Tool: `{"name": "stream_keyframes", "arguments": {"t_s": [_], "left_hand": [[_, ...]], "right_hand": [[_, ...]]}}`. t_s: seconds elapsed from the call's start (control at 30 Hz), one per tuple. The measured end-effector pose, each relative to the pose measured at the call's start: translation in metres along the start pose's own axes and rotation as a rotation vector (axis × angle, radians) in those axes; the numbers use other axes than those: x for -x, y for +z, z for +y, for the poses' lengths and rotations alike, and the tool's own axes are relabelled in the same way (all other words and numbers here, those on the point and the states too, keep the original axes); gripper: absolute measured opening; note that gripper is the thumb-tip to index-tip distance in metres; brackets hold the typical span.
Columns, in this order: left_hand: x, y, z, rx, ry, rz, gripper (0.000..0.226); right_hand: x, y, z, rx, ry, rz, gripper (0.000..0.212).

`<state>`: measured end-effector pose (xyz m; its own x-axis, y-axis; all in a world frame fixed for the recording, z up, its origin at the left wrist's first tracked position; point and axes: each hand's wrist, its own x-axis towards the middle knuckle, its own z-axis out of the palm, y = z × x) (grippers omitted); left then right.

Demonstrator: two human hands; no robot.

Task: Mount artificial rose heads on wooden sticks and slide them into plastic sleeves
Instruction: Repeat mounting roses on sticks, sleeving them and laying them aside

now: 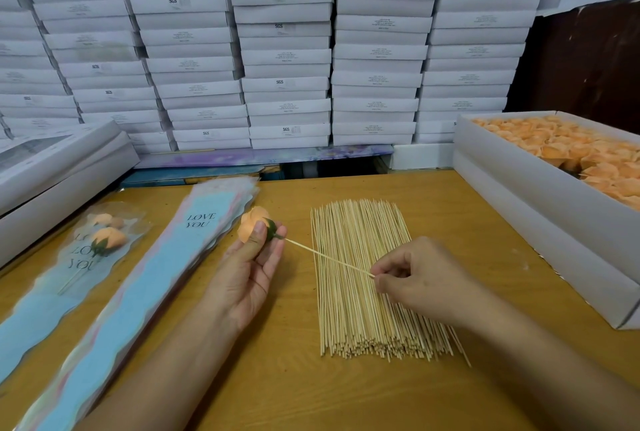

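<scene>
Pinching a stick, right hand fingers clamp its end; left hand fingers curl round the rose at its tip. Stick pile lies under the right fingers, sleeves beside the left, rose box beyond on the tabletop.

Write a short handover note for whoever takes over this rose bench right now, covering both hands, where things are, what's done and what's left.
Left hand holds an orange artificial rose head by its green base.
Right hand pinches the far end of a thin wooden stick whose tip meets that base.
Done: sleeved roses lie at far left.
Left: seat this stick, slide it into a blue LOVE YOU plastic sleeve from the stack, then repeat.
Supplies: stick pile centre, white box of rose heads right.
</scene>
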<state>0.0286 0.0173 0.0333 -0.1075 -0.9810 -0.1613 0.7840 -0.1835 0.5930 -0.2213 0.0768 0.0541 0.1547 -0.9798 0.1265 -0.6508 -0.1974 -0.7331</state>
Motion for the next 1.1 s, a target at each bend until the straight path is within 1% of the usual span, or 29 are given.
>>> {"name": "stream_keyframes", "arguments": {"t_s": [0.33,0.47,0.9,1.1], "left_hand": [[0.0017,0.0013,-0.0012,-0.004,-0.015,0.006,0.043],[0.0028,0.002,-0.0016,-0.006,-0.018,0.01,0.043],[0.0045,0.0049,-0.0004,-0.019,0.006,0.029,0.037],[0.0051,0.0045,-0.0017,-0.023,-0.005,0.026,0.04]], "right_hand": [[0.0,0.0013,-0.0013,-0.002,0.004,-0.025,0.021],[0.0002,0.0015,-0.0012,-0.004,-0.001,-0.025,0.024],[-0.0023,0.0014,0.0015,0.021,0.013,-0.016,0.021],[-0.0016,0.0038,0.0028,-0.009,0.003,-0.022,0.012]]}}
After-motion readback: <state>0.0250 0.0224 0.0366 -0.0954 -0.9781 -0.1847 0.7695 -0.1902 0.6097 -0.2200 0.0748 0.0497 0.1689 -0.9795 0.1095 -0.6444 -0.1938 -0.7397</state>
